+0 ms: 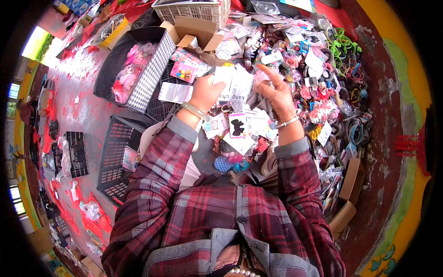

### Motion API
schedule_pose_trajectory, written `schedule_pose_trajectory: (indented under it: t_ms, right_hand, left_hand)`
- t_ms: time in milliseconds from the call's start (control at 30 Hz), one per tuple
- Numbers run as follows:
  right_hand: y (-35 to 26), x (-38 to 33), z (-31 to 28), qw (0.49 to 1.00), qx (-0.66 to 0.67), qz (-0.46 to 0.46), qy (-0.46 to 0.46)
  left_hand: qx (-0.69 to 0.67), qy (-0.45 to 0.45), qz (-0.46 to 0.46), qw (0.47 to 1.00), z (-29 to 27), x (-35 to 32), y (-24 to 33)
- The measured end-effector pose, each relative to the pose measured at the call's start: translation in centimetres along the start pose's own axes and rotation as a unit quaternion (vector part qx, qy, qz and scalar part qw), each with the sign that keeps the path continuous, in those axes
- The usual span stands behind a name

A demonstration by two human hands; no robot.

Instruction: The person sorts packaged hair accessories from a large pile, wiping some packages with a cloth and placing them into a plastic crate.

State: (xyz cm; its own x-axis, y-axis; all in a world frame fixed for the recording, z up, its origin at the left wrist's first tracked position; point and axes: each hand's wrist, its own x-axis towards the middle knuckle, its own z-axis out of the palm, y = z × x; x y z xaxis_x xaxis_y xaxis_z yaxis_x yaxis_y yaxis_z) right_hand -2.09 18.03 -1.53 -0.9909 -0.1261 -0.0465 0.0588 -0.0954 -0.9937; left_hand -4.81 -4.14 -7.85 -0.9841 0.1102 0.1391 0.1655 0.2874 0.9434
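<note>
My left hand, with a pale bangle at the wrist, pinches the edge of a white printed card. Just right of the card, my right hand hovers with its index finger stretched out and apart from the thumb; I see nothing firmly held in it. Greyish material lies below its fingers, and I cannot tell whether they touch. Nearer to me, a card with a black bow rests on several white cards. Beneath these lies a blue dotted oval piece.
A large heap of packaged hair accessories spreads to the right. At the left stand a houndstooth box with pink items and a black plastic crate. An opened cardboard box and a beige basket sit at the far side.
</note>
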Motion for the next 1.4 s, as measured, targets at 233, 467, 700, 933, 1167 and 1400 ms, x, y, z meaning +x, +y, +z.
schedule_pose_trajectory:
  t_ms: [233, 467, 700, 933, 1167, 1400]
  right_hand:
    - [1.2, -0.5, 2.4, 0.983, -0.155, -0.071, 0.067]
    - [0.6, -0.8, 2.3, 0.92, -0.346, -0.139, 0.121]
    - [0.9, -0.9, 2.7, 0.844, -0.434, -0.267, 0.167]
    - [0.8, -0.6, 1.9, 0.9, -0.347, -0.207, 0.161]
    - [0.2, -0.8, 1.5, 0.939, -0.3, -0.134, 0.105]
    - [0.6, -0.5, 0.7, 0.88, -0.413, -0.188, 0.142]
  left_hand:
    - [0.18, -0.044, 0.095, 0.978, 1.7, -1.7, 4.2]
    - [0.24, -0.057, 0.08, 0.966, 1.4, -2.1, 5.2]
    - [0.241, -0.063, 0.077, 0.965, 1.6, -2.1, 4.6]
    - [0.192, -0.053, 0.056, 0.978, 1.3, -1.6, 4.6]
    - [0.253, -0.044, 0.09, 0.962, 0.4, -1.4, 4.5]
    - [0.208, -0.132, 0.05, 0.968, -0.2, -1.3, 4.2]
